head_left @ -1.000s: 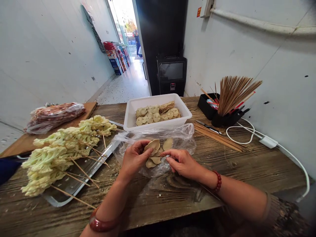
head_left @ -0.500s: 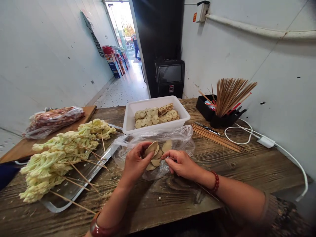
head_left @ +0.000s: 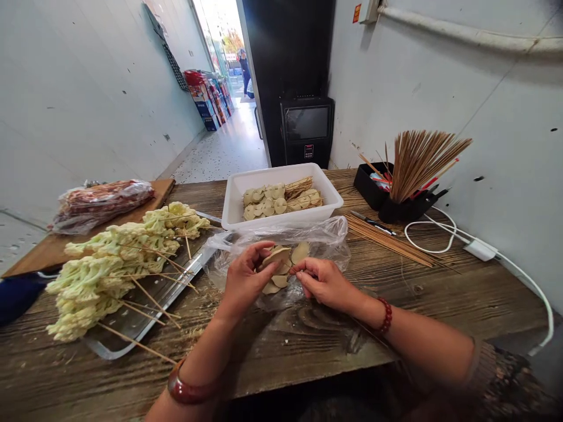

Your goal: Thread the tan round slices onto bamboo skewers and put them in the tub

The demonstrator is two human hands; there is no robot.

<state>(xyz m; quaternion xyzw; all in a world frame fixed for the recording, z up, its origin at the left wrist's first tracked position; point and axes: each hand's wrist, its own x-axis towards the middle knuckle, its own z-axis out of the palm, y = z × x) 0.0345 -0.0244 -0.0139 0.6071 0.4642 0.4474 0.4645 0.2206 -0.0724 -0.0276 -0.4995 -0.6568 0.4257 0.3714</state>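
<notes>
My left hand (head_left: pixel 246 278) pinches a thin, round beige slice (head_left: pixel 280 256) between thumb and fingers. Close on its right, my right hand (head_left: pixel 323 284) is closed on a thin bamboo skewer (head_left: pixel 372 333), whose shaft runs back beneath my wrist. The skewer's tip points at the held slice; whether it has pierced it I cannot tell. More loose slices (head_left: pixel 301 252) lie under and behind my fingers on a clear plastic bag (head_left: pixel 336 234). Beyond the bag stands a white plastic tub (head_left: pixel 281 221) with skewered slices (head_left: pixel 264 202) inside.
Skewered cauliflower (head_left: pixel 118 258) lies on a metal tray (head_left: pixel 149 322) at left. Behind it, a bagged reddish food (head_left: pixel 103 202) rests on a wooden board (head_left: pixel 30 255). Loose skewers (head_left: pixel 391 241), a black holder full of skewers (head_left: pixel 398 208) and a white cable (head_left: pixel 523 275) are at right.
The view has shifted slightly, so the table things sit a little higher and further right. The held slice has tilted flatter; both hands stay close together.
</notes>
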